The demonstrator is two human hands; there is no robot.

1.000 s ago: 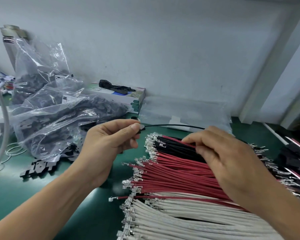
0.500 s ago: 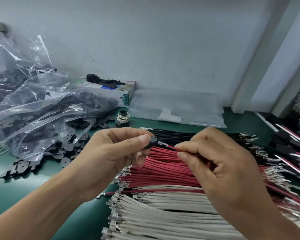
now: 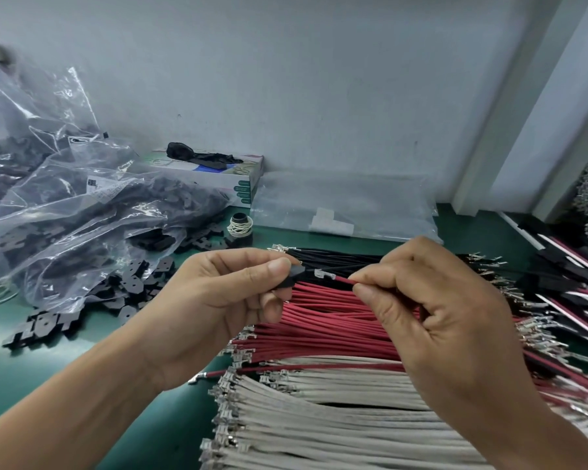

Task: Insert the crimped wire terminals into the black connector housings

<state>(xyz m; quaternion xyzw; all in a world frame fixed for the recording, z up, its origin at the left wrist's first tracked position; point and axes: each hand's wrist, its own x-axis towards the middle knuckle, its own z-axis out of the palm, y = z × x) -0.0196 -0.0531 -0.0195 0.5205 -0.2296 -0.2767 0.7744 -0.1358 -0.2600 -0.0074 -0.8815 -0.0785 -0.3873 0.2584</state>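
My left hand [image 3: 214, 300] pinches a small black connector housing [image 3: 292, 277] between thumb and fingers; a black wire runs out of its right side. My right hand [image 3: 431, 310] pinches a red wire [image 3: 342, 280] just behind its silver crimped terminal [image 3: 323, 274]. The terminal points left and sits a short gap from the housing, not touching it. Below both hands lie rows of black wires [image 3: 336, 257], red wires [image 3: 326, 320] and white wires [image 3: 336, 408], all with crimped ends.
Clear plastic bags of black parts [image 3: 82, 205] fill the left, with loose black housings [image 3: 126, 293] spilled on the green bench [image 3: 31, 374]. A box [image 3: 231, 178] and a flat clear bag [image 3: 347, 212] lie by the wall. More wires [image 3: 564, 266] lie at right.
My right hand left the wire pile holding a red wire and brought its terminal up close to the housing in my left hand. The view shifted, so the bags sit further left.
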